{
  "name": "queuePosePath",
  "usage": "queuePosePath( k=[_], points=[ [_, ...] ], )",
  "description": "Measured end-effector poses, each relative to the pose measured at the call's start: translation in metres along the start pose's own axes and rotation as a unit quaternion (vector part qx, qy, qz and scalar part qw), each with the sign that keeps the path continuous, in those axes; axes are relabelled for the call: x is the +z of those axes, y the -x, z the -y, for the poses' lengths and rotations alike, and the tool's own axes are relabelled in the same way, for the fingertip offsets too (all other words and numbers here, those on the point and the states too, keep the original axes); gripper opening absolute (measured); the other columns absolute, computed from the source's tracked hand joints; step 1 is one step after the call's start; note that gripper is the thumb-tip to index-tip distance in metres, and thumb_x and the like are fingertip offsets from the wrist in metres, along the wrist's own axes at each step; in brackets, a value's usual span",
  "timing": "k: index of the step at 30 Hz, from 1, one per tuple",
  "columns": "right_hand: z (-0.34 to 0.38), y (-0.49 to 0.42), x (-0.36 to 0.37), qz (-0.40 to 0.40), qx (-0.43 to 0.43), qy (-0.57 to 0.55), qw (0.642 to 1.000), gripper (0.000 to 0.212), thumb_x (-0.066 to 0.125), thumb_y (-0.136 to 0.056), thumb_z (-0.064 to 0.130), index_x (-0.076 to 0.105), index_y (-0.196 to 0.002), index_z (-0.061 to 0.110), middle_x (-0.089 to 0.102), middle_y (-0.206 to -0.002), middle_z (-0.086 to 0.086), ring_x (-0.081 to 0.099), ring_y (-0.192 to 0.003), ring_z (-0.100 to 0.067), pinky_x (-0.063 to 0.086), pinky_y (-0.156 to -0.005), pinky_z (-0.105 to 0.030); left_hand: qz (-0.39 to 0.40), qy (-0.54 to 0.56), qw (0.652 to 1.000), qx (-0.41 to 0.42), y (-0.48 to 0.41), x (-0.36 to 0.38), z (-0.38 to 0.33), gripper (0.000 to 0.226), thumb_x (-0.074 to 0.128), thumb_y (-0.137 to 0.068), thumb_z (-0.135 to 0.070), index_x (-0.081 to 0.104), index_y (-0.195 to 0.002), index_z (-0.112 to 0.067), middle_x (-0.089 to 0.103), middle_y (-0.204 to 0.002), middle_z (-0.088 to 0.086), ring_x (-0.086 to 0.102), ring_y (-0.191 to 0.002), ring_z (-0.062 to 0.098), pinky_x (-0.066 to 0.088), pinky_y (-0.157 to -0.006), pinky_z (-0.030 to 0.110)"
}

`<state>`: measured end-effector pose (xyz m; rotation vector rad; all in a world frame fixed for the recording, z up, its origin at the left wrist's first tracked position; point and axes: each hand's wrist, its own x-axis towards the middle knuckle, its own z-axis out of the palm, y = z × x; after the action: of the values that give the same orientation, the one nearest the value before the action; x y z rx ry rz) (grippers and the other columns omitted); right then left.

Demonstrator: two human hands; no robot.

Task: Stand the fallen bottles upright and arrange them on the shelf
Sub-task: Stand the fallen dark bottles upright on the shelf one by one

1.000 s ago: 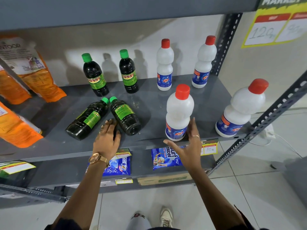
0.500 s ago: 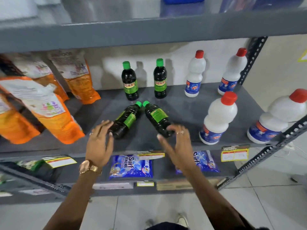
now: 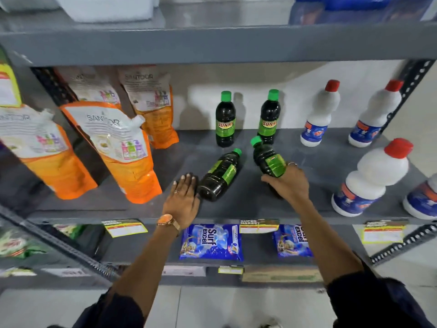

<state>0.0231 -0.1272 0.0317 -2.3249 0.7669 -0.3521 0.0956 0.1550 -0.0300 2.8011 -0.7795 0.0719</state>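
Two dark green-capped bottles stand upright at the back of the grey shelf [image 3: 319, 176], one on the left [image 3: 225, 120] and one on the right [image 3: 269, 118]. A third dark bottle [image 3: 220, 177] lies on its side, cap pointing back right. My left hand [image 3: 183, 201] rests flat on the shelf by that bottle's base, fingers apart, touching it. My right hand [image 3: 287, 183] grips the lower part of a fourth dark bottle [image 3: 268, 159], which is tilted with its cap raised toward the back left.
Several white red-capped bottles [image 3: 376, 178] stand upright on the shelf's right side. Orange refill pouches [image 3: 120, 147] lean at the left. Blue detergent packets [image 3: 211, 242] lie on the shelf below. An upper shelf [image 3: 212, 41] overhangs. A slotted upright post [image 3: 411, 81] bounds the right.
The view has swung left and closer. My right hand has closed on the right fallen bottle and tipped its cap end up. My left hand moved to the other fallen bottle's base.
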Motion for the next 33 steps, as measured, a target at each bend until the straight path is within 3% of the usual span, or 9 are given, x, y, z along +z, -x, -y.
queuePosePath(
  k=[3,6,10,15,18,23,26,29,33],
  points=[
    [-0.001,0.004,0.009,-0.093,0.002,-0.187,0.978,0.069,0.085,-0.064,0.034,0.050,-0.118,0.008,0.059,-0.099,-0.003,0.061,-0.093,-0.026,0.042,-0.071,-0.026,-0.008,-0.009,1.000,0.017,-0.001,0.002,0.003,0.071,0.002,-0.085,-0.043,0.012,-0.144,-0.005,0.016,-0.154,0.015,0.008,-0.143,0.026,0.002,-0.116,0.038],
    [-0.001,0.002,0.019,-0.127,0.015,-0.272,0.954,0.093,0.091,-0.056,0.032,0.038,-0.130,0.010,0.058,-0.117,-0.004,0.056,-0.103,-0.019,0.046,-0.087,-0.029,-0.014,-0.008,0.999,0.030,0.000,0.003,0.008,0.071,0.001,-0.086,-0.046,0.008,-0.145,-0.008,0.012,-0.155,0.013,0.004,-0.143,0.023,0.000,-0.116,0.037],
    [0.000,-0.010,0.022,-0.105,0.020,-0.282,0.953,0.105,0.091,-0.055,0.032,0.027,-0.137,0.014,0.052,-0.121,0.003,0.051,-0.107,-0.013,0.039,-0.095,-0.027,-0.018,-0.007,0.999,0.033,-0.001,0.004,0.010,0.070,0.003,-0.086,-0.048,0.008,-0.146,-0.010,0.013,-0.155,0.011,0.003,-0.143,0.021,0.002,-0.117,0.038],
    [-0.014,-0.005,0.025,-0.103,-0.009,-0.268,0.958,0.082,0.077,-0.071,0.003,0.036,-0.141,0.010,0.056,-0.118,-0.004,0.053,-0.103,-0.015,0.045,-0.097,-0.036,-0.025,-0.001,0.999,0.033,-0.001,0.004,0.010,0.069,0.006,-0.088,-0.048,0.011,-0.145,-0.010,0.015,-0.155,0.011,0.004,-0.143,0.020,0.001,-0.116,0.037],
    [-0.018,0.001,0.026,-0.137,0.001,-0.244,0.960,0.072,0.084,-0.066,0.019,0.052,-0.130,0.013,0.064,-0.113,-0.004,0.059,-0.099,-0.016,0.050,-0.095,-0.040,-0.032,0.001,0.999,0.032,-0.001,0.004,0.009,0.069,0.008,-0.088,-0.048,0.012,-0.145,-0.009,0.016,-0.154,0.012,0.006,-0.142,0.022,0.001,-0.116,0.037],
    [-0.001,-0.002,0.034,-0.175,0.032,-0.260,0.949,0.086,0.091,-0.044,0.048,0.054,-0.116,0.017,0.062,-0.115,-0.007,0.059,-0.106,-0.023,0.050,-0.095,-0.043,-0.027,0.007,0.999,0.026,-0.001,0.001,0.007,0.071,0.005,-0.086,-0.050,0.010,-0.146,-0.012,0.012,-0.155,0.010,0.002,-0.142,0.019,-0.001,-0.116,0.036],
    [-0.003,-0.001,0.042,-0.160,0.029,-0.254,0.953,0.082,0.087,-0.054,0.035,0.050,-0.124,0.013,0.059,-0.120,-0.011,0.056,-0.109,-0.027,0.046,-0.099,-0.046,-0.028,0.009,0.999,0.024,-0.001,0.002,0.007,0.070,0.009,-0.087,-0.049,0.013,-0.146,-0.012,0.015,-0.155,0.010,0.005,-0.143,0.020,0.002,-0.117,0.037],
    [-0.014,0.003,0.043,-0.127,0.028,-0.278,0.952,0.071,0.080,-0.066,0.010,0.050,-0.130,0.015,0.063,-0.119,-0.009,0.057,-0.100,-0.017,0.047,-0.092,-0.032,-0.028,0.006,0.999,0.025,-0.001,0.002,0.009,0.069,0.010,-0.087,-0.048,0.015,-0.145,-0.010,0.017,-0.154,0.011,0.007,-0.143,0.021,0.004,-0.117,0.039],
    [-0.009,0.001,0.041,-0.150,0.018,-0.267,0.952,0.074,0.090,-0.057,0.026,0.055,-0.120,0.015,0.063,-0.118,-0.004,0.059,-0.103,-0.016,0.049,-0.092,-0.032,-0.021,0.008,0.999,0.022,-0.001,0.000,0.007,0.070,0.008,-0.086,-0.049,0.012,-0.146,-0.012,0.015,-0.155,0.010,0.005,-0.143,0.020,0.003,-0.117,0.038]
  ],
)
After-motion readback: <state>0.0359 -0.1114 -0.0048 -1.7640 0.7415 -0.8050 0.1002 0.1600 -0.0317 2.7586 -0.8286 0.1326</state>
